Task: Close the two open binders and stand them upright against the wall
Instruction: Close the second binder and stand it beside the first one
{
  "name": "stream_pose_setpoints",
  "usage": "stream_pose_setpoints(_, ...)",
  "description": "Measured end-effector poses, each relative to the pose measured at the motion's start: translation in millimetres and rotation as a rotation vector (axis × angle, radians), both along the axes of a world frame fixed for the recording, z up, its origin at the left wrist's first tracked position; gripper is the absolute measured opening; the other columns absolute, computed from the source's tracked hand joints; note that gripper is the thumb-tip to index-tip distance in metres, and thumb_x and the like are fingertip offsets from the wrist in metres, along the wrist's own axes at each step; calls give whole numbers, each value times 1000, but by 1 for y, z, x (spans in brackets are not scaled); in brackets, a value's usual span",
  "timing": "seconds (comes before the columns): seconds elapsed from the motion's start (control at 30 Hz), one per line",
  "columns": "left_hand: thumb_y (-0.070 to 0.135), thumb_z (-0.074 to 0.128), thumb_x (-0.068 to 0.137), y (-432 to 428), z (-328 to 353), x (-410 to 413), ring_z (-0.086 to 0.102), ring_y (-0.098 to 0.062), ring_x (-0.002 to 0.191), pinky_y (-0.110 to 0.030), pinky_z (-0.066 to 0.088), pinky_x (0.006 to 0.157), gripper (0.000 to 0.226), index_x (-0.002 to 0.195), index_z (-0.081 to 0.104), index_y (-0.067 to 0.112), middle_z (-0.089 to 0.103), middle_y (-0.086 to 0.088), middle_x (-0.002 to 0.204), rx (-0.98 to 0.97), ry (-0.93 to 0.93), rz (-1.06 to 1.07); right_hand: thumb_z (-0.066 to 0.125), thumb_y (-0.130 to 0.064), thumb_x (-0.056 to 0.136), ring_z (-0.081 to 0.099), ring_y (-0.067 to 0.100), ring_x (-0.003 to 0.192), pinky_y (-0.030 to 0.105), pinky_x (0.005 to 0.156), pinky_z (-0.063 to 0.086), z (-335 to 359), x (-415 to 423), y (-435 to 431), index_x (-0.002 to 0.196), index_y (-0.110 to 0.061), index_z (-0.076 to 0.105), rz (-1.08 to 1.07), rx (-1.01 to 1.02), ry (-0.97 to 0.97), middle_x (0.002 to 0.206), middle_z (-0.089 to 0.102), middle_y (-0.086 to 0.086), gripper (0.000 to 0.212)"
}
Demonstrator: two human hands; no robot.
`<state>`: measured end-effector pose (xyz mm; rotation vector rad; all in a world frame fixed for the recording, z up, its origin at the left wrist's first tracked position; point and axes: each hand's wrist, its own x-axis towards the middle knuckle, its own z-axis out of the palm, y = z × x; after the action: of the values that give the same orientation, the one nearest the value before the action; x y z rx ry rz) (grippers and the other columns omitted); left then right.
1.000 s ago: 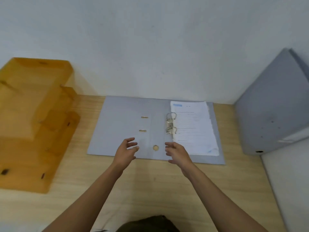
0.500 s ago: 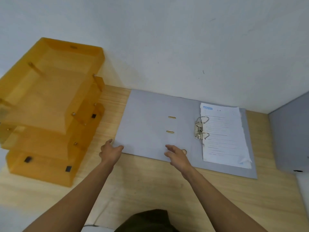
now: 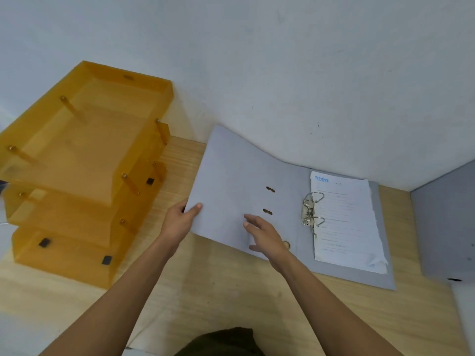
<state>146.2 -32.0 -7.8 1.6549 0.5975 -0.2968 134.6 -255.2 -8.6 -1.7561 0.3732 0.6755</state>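
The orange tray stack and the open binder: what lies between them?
Only bare wooden desk separates the tray stack from the binder, plus the left hand, in the head view.

trays (image 3: 84,140) left | open binder (image 3: 241,181) centre, papers (image 3: 347,222) on it | second binder (image 3: 444,222) right

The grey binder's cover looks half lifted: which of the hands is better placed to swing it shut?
Probably the left hand: it already grips the binder cover at its raised corner. The right hand only hovers open over it.

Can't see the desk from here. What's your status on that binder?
Left hand gripping the cover's left edge, cover lifting. Right hand open over the binder, rings shut, papers in. Nothing blocking.
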Motion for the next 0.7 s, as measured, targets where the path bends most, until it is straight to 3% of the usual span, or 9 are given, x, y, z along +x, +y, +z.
stream_pose_setpoints(0.1, 31, 61, 99, -7, 29, 2, 71, -21, 107, -43, 58, 94, 30, 127, 68, 20, 74, 3, 115, 19, -68, -29, 51, -41, 102, 46, 9, 124, 40, 101, 53, 23, 8, 12, 147, -29, 50, 19, 26, -48, 153, 46, -8, 47)
stream_pose_setpoints(0.23, 27, 59, 101, -18, 76, -3, 68, -11, 88, -26, 53, 71, 16, 110, 70, 19, 74, 7, 99, 81, -197, -34, 53, -45, 100, 48, 11, 133, 44, 99, 57, 55, 13, 24, 144, -32, 54, 8, 130, -135, 151, 49, -10, 46)
stream_pose_setpoints(0.3, 31, 55, 103, -26, 91, -6, 72, -10, 86, -24, 52, 71, 21, 100, 75, 25, 79, 7, 95, 63, -243, -107, 53, -42, 101, 50, 12, 135, 46, 98, 58, 69, 13, 27, 142, -31, 57, -35, 195, -183, 146, 52, -10, 43)
stream_pose_setpoints(0.37, 42, 45, 105, -41, 101, -9, 75, -10, 97, -27, 56, 79, 35, 111, 77, 28, 81, 6, 105, -59, -247, -209, 51, -40, 102, 50, 13, 134, 49, 97, 58, 81, 12, 24, 139, -29, 60, -94, 243, -209, 139, 55, -13, 40)
stream_pose_setpoints(0.5, 59, 23, 105, -82, 93, -10, 65, -25, 126, -51, 52, 103, 59, 135, 65, 30, 70, -2, 135, -364, -189, -262, 48, -45, 103, 57, 19, 130, 50, 94, 60, 102, 9, -7, 141, -27, 58, -176, 284, -186, 140, 57, -9, 43)
stream_pose_setpoints(0.6, 54, 25, 107, -122, 79, -15, 51, -15, 141, -48, 40, 117, 53, 148, 52, 35, 58, 6, 150, -449, -166, -380, 49, -47, 101, 63, 18, 122, 49, 90, 61, 110, 4, -36, 137, -24, 60, -212, 300, -169, 133, 63, -6, 44)
stream_pose_setpoints(0.7, 49, 35, 106, -160, 64, -20, 31, -1, 150, -35, 22, 125, 51, 157, 32, 43, 36, 23, 162, -383, -132, -497, 59, -55, 90, 68, 19, 117, 45, 88, 62, 115, -4, -68, 133, -24, 61, -198, 196, -184, 127, 69, -3, 53)
